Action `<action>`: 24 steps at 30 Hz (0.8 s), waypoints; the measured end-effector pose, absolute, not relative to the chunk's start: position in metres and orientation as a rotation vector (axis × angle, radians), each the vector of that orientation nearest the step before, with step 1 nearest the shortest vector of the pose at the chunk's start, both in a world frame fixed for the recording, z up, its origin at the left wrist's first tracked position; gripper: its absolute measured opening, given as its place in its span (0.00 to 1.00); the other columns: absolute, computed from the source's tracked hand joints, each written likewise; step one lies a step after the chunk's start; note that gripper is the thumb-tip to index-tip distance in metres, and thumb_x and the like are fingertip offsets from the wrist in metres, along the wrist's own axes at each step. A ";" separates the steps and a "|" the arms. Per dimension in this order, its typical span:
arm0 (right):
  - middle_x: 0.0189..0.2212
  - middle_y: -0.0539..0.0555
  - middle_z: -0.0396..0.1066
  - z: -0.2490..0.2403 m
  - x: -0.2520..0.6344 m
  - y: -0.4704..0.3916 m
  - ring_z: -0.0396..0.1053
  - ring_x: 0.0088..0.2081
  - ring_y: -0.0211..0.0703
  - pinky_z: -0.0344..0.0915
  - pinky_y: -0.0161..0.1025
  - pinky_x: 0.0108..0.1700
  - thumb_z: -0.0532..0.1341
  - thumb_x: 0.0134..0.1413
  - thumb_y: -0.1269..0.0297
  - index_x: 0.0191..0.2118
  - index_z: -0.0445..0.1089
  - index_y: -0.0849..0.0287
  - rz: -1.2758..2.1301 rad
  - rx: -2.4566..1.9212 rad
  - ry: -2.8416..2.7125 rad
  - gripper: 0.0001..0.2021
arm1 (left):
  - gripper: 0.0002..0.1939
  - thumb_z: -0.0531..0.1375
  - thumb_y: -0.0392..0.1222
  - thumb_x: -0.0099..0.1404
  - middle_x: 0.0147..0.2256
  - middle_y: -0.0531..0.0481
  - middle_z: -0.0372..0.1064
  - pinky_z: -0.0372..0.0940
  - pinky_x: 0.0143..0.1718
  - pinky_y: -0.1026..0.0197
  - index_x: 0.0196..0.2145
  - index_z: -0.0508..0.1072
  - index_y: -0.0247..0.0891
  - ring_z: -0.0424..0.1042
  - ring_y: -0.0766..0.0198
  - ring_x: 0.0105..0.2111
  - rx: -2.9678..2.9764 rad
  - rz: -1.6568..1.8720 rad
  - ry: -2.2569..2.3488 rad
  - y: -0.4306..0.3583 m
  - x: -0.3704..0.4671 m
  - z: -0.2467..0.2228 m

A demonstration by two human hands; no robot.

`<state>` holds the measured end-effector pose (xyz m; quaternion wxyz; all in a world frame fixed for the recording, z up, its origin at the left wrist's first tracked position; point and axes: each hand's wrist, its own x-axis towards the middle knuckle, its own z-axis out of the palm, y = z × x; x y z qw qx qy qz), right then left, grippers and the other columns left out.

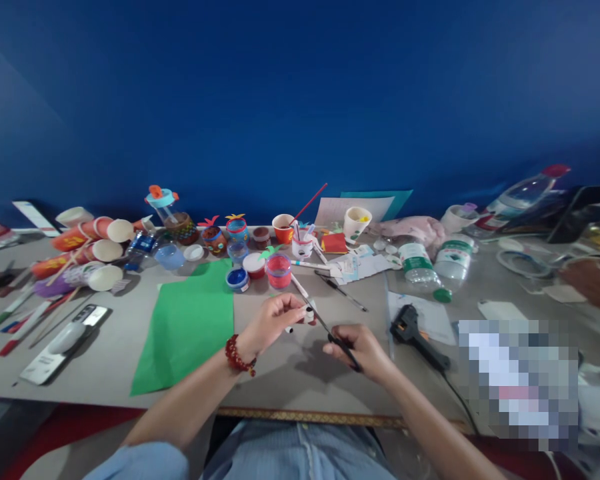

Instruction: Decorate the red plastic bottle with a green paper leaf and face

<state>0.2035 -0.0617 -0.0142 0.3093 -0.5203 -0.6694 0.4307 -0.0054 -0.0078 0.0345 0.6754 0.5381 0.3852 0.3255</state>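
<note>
The left hand (276, 320) pinches a small white piece (310, 319) between thumb and fingers, just above the table (305, 380) and in front of the paint pots. The right hand (364, 350) is curled around the handles of the scissors (351, 357), whose blades point up and to the left, close beside the piece. Whether the blades are parted or meet, I cannot tell.

The chief risk, I judge, is a nicked fingertip: the piece is so small that the left fingers sit almost where the blades reach, and one careless squeeze could catch skin. The pinch also covers much of the piece (its outline is hard to make out), so a cut could easily stray. If the thumb eases, the piece may twist between the blades or drop among the clutter.

Beyond the left hand stand the red pot (279, 272) and the blue pot (237, 279); a forward jerk of the hand or the scissor tips could tip the red one. The glue gun (417, 333) lies near the right forearm, its cord (461, 403) trailing to the table's edge, so an elbow swinging outward might drag it. Its heat cannot be judged by sight.
</note>
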 end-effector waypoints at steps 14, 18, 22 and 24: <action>0.12 0.45 0.58 -0.018 0.195 -0.068 0.55 0.16 0.33 0.48 0.31 0.19 0.62 0.46 0.35 0.19 0.55 0.56 1.411 -1.336 -1.624 0.29 | 0.10 0.63 0.45 0.57 0.25 0.52 0.70 0.56 0.28 0.65 0.27 0.68 0.36 0.63 0.68 0.24 1.238 0.766 0.950 -0.012 -0.007 0.031; 0.12 0.45 0.58 -0.017 0.196 -0.068 0.55 0.16 0.33 0.47 0.31 0.18 0.61 0.45 0.35 0.19 0.54 0.56 1.404 -1.345 -1.634 0.29 | 0.08 0.61 0.43 0.58 0.27 0.50 0.72 0.57 0.29 0.64 0.28 0.68 0.36 0.64 0.67 0.26 1.298 0.754 0.936 -0.012 -0.006 0.033; 0.12 0.45 0.57 -0.017 0.198 -0.068 0.56 0.16 0.33 0.47 0.31 0.18 0.62 0.44 0.35 0.18 0.54 0.56 1.398 -1.359 -1.645 0.29 | 0.07 0.59 0.42 0.60 0.29 0.47 0.74 0.58 0.31 0.63 0.28 0.68 0.36 0.67 0.65 0.29 1.356 0.743 0.921 -0.012 -0.006 0.035; 0.12 0.46 0.58 -0.017 0.198 -0.068 0.56 0.16 0.33 0.48 0.31 0.19 0.62 0.44 0.34 0.19 0.55 0.56 1.426 -1.361 -1.628 0.29 | 0.07 0.58 0.42 0.60 0.30 0.47 0.74 0.59 0.32 0.63 0.28 0.68 0.36 0.68 0.64 0.30 1.368 0.738 0.914 -0.012 -0.006 0.036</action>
